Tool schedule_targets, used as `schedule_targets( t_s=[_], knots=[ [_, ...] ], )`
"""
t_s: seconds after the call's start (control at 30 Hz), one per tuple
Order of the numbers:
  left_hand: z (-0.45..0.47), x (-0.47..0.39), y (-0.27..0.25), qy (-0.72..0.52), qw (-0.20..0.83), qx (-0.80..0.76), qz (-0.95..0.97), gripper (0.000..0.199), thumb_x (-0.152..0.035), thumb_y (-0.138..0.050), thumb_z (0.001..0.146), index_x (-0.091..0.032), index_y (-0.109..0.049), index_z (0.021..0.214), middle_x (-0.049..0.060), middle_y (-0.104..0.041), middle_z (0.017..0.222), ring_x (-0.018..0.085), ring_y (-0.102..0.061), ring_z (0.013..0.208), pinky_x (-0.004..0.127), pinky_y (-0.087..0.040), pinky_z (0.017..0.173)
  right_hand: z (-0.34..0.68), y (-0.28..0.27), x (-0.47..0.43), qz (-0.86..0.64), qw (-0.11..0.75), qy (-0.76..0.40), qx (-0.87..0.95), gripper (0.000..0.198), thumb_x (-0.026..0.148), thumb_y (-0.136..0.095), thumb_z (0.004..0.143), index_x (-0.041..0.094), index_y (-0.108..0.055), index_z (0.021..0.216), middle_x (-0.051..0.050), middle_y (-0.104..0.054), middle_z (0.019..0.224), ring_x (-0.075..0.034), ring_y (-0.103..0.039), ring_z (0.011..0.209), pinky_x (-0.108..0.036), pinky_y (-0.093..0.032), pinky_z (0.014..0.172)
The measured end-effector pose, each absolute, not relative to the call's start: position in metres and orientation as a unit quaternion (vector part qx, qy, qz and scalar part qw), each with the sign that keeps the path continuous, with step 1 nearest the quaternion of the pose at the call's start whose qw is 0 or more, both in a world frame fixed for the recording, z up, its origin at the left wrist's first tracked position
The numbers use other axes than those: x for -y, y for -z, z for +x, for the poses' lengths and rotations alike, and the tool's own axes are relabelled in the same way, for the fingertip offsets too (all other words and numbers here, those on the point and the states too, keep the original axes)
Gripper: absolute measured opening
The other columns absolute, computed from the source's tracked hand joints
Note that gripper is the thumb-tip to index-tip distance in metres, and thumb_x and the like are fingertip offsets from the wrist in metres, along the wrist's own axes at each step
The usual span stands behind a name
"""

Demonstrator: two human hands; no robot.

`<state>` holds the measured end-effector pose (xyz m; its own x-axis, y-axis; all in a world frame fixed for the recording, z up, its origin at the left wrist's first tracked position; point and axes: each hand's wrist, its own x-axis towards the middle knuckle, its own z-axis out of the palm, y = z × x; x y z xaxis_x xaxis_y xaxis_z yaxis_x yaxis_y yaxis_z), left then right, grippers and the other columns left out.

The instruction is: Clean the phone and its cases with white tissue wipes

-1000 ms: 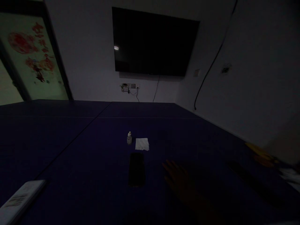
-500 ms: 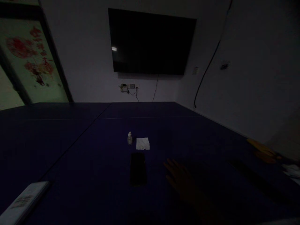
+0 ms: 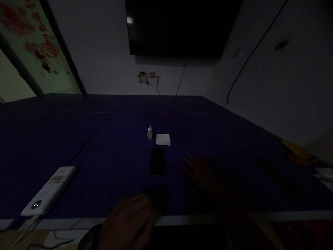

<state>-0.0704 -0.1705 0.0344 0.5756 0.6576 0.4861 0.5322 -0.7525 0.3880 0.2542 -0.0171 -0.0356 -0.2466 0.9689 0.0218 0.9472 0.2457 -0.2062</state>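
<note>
Two bare hands: both in the lower half of the frame, at the near side of a wide dark-blue tabletop [image 3: 104,152] with a pale front edge.
Right hand [image 3: 199,171]: right of centre, palm down, fingers spread wide, and there's the forearm running off to the lower right.
Left hand [image 3: 130,220]: down at lower centre, blurred, overlapping that pale edge, a dark cuff or band [image 3: 90,238] at the wrist; fingers look bent, but whether they pinch anything, I can't tell.
Phone: a black rectangular slab that looks like a phone [image 3: 158,161], flat in the middle of the frame, just left of the right hand's fingertips and apart from them.
Behind it: a small clear bottle with a white cap [image 3: 150,134], upright, and right beside it a folded white tissue [image 3: 163,139], lying flat.
Lower left: a long white plastic device with a round dark display [image 3: 49,191], green lights glowing, a pale cable [image 3: 26,229] at its near end.
Right side: a long, dark, slim object [image 3: 278,177] lying slantwise, too dim to name; yellow-orange items [image 3: 298,152] near the wall.
Top: a large black screen [image 3: 179,27] on the wall, one bright reflection at its left.
</note>
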Motion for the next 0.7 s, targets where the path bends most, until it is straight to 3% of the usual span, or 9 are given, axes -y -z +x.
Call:
schedule_targets(
  t_s=[0.07,0.2,0.3,0.4,0.57,0.7],
  knots=[
    [-0.065,0.138,-0.046,-0.286,0.121,-0.376,0.873,0.020,-0.018,-0.047,0.099,-0.023,-0.066,0.103,0.002,-0.072,0.094,0.017,-0.068,0.086,0.030,-0.052,0.071,0.248,0.024,0.013,-0.597,0.070,-0.097,0.793,0.051,0.037,-0.057,0.097,0.020,-0.060,0.144,-0.017,-0.051,0.157,-0.039,-0.044,0.148,-0.060,-0.033,0.120],
    [-0.066,0.066,-0.059,-0.212,0.153,-0.501,0.825,0.026,-0.030,-0.047,0.101,-0.023,-0.069,0.112,0.007,-0.072,0.113,0.022,-0.068,0.101,0.036,-0.053,0.086,0.217,-0.002,-0.009,-0.558,0.084,-0.142,0.813,0.038,0.038,-0.056,0.102,0.025,-0.064,0.137,-0.012,-0.064,0.144,-0.027,-0.062,0.130,-0.044,-0.046,0.113],
    [-0.066,0.019,-0.052,-0.192,0.126,-0.580,0.782,0.031,-0.032,-0.047,0.100,-0.017,-0.069,0.116,0.012,-0.069,0.119,0.026,-0.064,0.113,0.039,-0.048,0.100,0.186,-0.014,-0.034,-0.559,0.099,-0.159,0.808,0.036,0.040,-0.061,0.102,0.020,-0.063,0.131,-0.011,-0.065,0.136,-0.026,-0.065,0.121,-0.050,-0.052,0.105],
    [-0.062,-0.013,-0.035,-0.189,0.102,-0.621,0.754,0.039,-0.031,-0.047,0.098,-0.006,-0.067,0.121,0.024,-0.066,0.122,0.035,-0.061,0.117,0.049,-0.045,0.104,0.161,-0.013,-0.056,-0.581,0.096,-0.176,0.788,0.033,0.038,-0.064,0.101,0.019,-0.063,0.128,-0.010,-0.065,0.131,-0.024,-0.067,0.111,-0.046,-0.058,0.094],
    [-0.056,-0.024,-0.001,-0.190,0.122,-0.628,0.744,0.040,-0.029,-0.041,0.099,-0.012,-0.072,0.118,0.020,-0.070,0.114,0.032,-0.065,0.108,0.044,-0.047,0.097,0.145,0.004,-0.063,-0.614,0.110,-0.190,0.758,0.034,0.038,-0.064,0.101,0.019,-0.063,0.128,-0.010,-0.064,0.131,-0.024,-0.067,0.110,-0.045,-0.059,0.093],
    [-0.053,-0.021,0.018,-0.231,0.164,-0.620,0.732,0.039,-0.030,-0.050,0.094,-0.014,-0.074,0.121,0.020,-0.071,0.112,0.034,-0.062,0.113,0.050,-0.042,0.105,0.142,0.017,-0.056,-0.610,0.137,-0.199,0.755,0.033,0.038,-0.064,0.101,0.019,-0.063,0.127,-0.010,-0.065,0.130,-0.023,-0.067,0.109,-0.045,-0.059,0.093]
  ],
)
